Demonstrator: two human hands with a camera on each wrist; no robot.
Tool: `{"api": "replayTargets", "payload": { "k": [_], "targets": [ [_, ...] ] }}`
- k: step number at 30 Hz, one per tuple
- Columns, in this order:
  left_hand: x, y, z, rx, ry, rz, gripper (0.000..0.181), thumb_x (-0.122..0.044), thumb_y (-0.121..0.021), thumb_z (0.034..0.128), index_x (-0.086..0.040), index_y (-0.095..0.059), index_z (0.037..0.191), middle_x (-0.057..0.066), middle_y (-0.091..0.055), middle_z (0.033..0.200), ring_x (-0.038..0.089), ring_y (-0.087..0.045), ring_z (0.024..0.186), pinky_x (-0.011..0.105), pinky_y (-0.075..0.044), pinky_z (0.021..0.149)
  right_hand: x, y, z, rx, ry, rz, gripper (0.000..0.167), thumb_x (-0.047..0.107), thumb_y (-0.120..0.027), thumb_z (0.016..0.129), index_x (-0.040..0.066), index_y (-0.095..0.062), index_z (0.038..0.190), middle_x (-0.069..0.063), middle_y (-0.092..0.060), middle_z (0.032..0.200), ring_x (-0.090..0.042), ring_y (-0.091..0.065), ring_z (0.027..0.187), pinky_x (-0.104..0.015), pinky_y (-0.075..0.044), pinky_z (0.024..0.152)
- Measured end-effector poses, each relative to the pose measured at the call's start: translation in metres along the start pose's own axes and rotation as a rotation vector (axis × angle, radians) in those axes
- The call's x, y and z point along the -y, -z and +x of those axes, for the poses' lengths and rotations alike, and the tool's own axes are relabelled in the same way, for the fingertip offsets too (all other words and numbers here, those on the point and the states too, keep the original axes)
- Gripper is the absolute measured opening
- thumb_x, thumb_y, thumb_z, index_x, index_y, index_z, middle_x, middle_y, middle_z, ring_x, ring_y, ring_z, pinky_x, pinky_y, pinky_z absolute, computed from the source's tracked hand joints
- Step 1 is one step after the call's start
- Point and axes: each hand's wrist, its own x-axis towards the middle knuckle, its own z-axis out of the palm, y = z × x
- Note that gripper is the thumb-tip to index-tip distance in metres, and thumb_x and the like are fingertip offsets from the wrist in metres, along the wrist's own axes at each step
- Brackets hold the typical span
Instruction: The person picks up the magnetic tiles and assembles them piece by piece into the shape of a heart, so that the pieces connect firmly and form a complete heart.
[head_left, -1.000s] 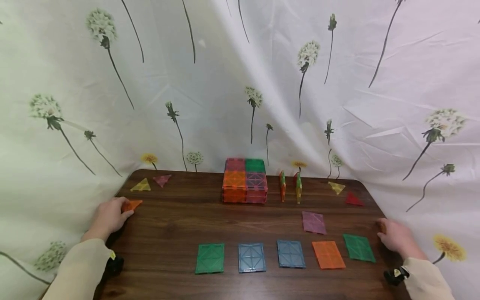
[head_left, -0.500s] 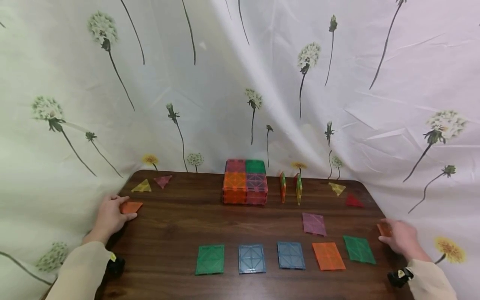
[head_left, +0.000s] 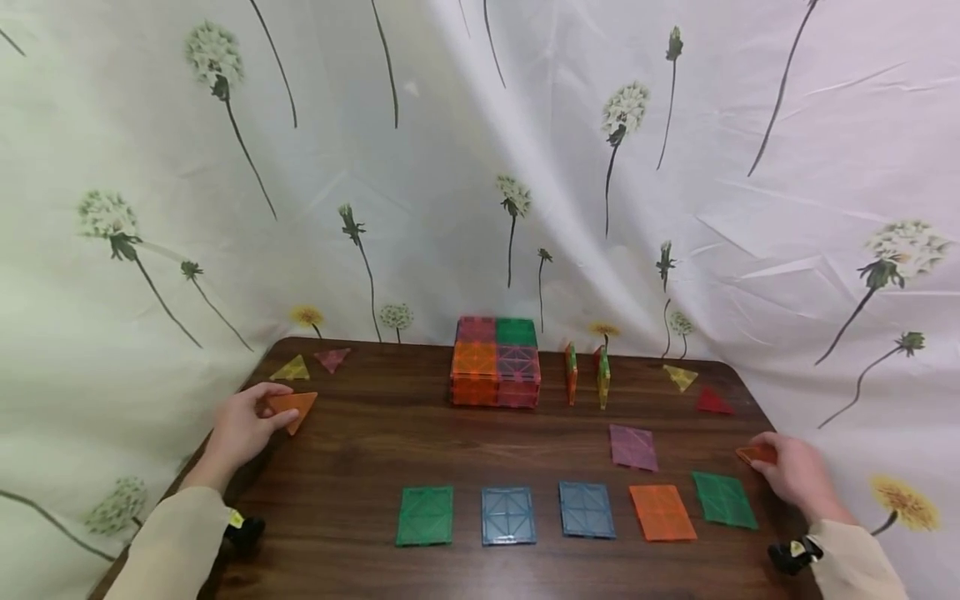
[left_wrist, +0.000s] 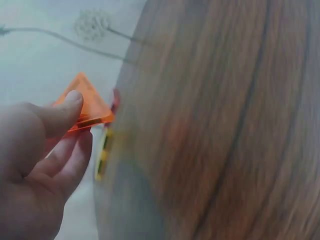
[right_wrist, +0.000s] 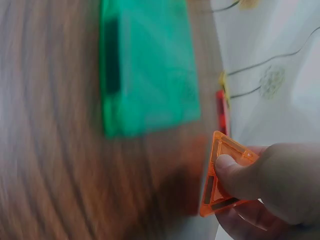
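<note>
Left hand: I see my left hand [head_left: 243, 427] left of the tile block [head_left: 475, 358], thumb and fingers closed in a pinch on the left orange triangle [head_left: 302, 401].
Right hand: my right hand [head_left: 799, 471] is well to the block's right and nearer me than it, pinching the right orange triangle [head_left: 753, 454] between thumb and fingers.
Triangles to block: one on either side, each aiming a corner towards the block's side; the left one looks closer to it, and I judge that gap decides any carry inward.
Long axis: I can't tell one on either triangle.
Right of block: two upright tile stacks [head_left: 603, 379] just beside it, then the purple square [head_left: 633, 448], nearer me.
Near side of block: a row of square tiles [head_left: 508, 517], well apart from it.
Container: the block looks box-like; I can't make out whether anything is inside.
</note>
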Motion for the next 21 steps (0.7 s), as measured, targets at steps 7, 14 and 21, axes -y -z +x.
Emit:
{"api": "replayTargets", "payload": {
  "k": [7,14,21],
  "targets": [
    [-0.03,-0.014,0.004,0.064,-0.056,-0.074,0.031,-0.016,-0.083,0.0924,-0.003,-0.074,0.12,0.02,-0.075,0.103,0.024,-0.066,0.08,0.029,-0.051,0.061,0.04,0.006,0.011,0.019,-0.037,0.077,0.022,0.006,-0.08,0.091,-0.003,-0.072,0.11,-0.023,-0.073,0.098,-0.033,-0.067,0.079,-0.051,-0.053,0.068],
    [-0.059,-0.035,0.011,0.163,-0.134,-0.126,0.03,-0.018,-0.079,0.096,-0.005,-0.076,0.123,0.018,-0.075,0.113,0.029,-0.071,0.094,0.041,-0.058,0.076,0.088,0.005,0.03,-0.047,0.111,0.161,0.024,0.003,-0.082,0.09,0.001,-0.074,0.112,-0.015,-0.074,0.099,-0.022,-0.067,0.08,-0.04,-0.055,0.068],
    [-0.09,-0.059,0.013,0.203,-0.2,-0.195,0.018,-0.018,-0.08,0.0951,-0.009,-0.079,0.111,0.007,-0.077,0.105,0.022,-0.073,0.092,0.04,-0.06,0.08,0.136,-0.01,0.049,-0.033,0.225,0.254,0.014,0.005,-0.081,0.092,0.012,-0.075,0.102,-0.002,-0.074,0.095,-0.015,-0.065,0.08,-0.03,-0.055,0.066]
  ]
}}
